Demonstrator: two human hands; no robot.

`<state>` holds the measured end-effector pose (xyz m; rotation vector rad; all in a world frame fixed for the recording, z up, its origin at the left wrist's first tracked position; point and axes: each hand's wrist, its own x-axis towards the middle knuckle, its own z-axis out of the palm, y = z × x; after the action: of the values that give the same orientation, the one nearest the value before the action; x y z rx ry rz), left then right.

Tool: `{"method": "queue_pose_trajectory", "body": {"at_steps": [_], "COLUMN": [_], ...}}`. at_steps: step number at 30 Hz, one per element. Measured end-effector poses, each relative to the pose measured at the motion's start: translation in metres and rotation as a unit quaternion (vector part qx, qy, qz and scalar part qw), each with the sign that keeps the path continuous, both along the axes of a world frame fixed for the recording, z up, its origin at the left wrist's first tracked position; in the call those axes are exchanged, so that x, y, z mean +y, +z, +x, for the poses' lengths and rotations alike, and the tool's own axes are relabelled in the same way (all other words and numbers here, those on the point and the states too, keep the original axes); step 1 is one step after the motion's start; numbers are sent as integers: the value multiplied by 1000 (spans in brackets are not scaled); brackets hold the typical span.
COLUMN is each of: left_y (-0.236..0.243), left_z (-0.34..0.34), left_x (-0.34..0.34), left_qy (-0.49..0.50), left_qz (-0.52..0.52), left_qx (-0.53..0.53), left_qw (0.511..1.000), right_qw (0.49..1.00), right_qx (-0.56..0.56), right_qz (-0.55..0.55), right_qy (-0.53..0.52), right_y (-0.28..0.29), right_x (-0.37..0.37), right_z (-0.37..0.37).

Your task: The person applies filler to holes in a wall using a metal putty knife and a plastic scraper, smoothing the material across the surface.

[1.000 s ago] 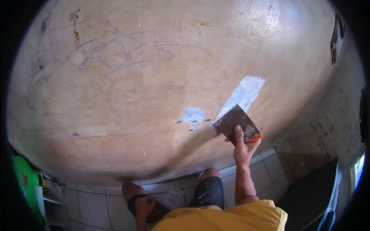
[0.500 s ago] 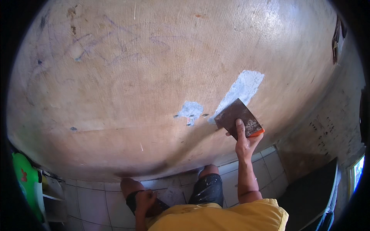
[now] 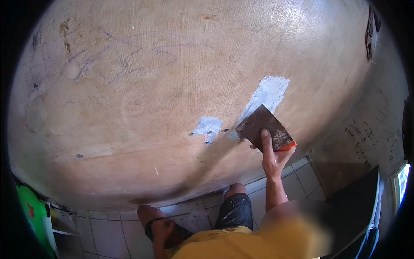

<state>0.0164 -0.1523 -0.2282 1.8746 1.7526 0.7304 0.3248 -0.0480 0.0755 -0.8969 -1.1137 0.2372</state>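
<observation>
My right hand grips a putty knife with a wide, dirty metal blade and an orange handle, my index finger pressed along the blade. The blade lies flat against a beige wall, at the lower end of a long whitish filler patch. A smaller whitish patch sits just left of the blade. My left hand rests low down on my left knee, holding nothing that I can see.
The wall has pencil scribbles and stains at upper left. Below lies a white tiled floor. A green object stands at lower left beside a white shelf. A dark panel leans at lower right.
The putty knife has slid a little up and right along the wall, toward the long whitish patch. My left hand has stayed on the knee.
</observation>
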Motion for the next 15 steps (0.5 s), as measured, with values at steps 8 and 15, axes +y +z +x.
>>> {"method": "queue_pose_trajectory", "body": {"at_steps": [8, 15], "left_y": [19, 25], "left_z": [10, 13], "left_x": [12, 9], "left_qy": [8, -6], "left_qz": [3, 20], "left_qx": [-39, 22], "left_qw": [999, 1000], "right_qw": [999, 997], "right_qx": [16, 29], "right_qz": [-6, -44], "right_qy": [28, 48], "right_y": [0, -3], "right_x": [2, 1], "right_z": [4, 6]}}
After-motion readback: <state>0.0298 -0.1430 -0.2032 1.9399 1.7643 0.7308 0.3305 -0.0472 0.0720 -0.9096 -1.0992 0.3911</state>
